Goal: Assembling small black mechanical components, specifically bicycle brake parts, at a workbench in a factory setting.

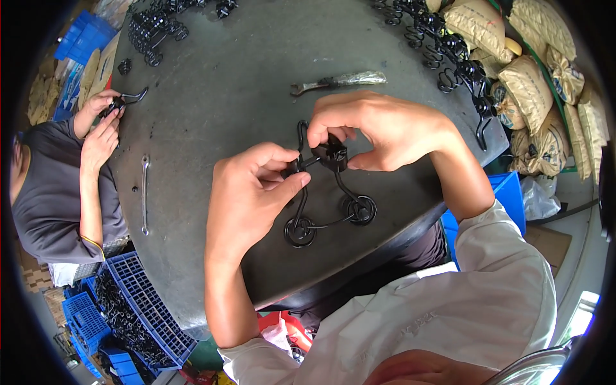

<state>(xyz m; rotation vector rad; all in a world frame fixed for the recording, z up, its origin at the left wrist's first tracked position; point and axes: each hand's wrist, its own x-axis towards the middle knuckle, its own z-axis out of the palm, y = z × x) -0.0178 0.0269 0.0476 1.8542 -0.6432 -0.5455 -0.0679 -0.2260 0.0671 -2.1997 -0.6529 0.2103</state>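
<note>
A black bent-wire part (327, 224) with two coiled ends lies on the grey table in front of me. My left hand (247, 189) pinches a small black fitting (295, 165) on its left arm between thumb and fingers. Curled over the other side, my right hand (385, 131) holds a black clamp block (333, 154) between thumb and fingertips; its fingers partly hide the block. A thin rod seems to run between the two black pieces. Just beyond my hands lies an open-ended wrench (337, 82), its handle wrapped in clear plastic.
Black coil-spring assemblies (443, 48) line the right edge, with another pile (154, 29) at far left. A second wrench (145, 192) lies left. A co-worker's hands (102, 128) hold a black part there. Blue crates (144, 308) stand below left; brown sacks (526, 93) are stacked right.
</note>
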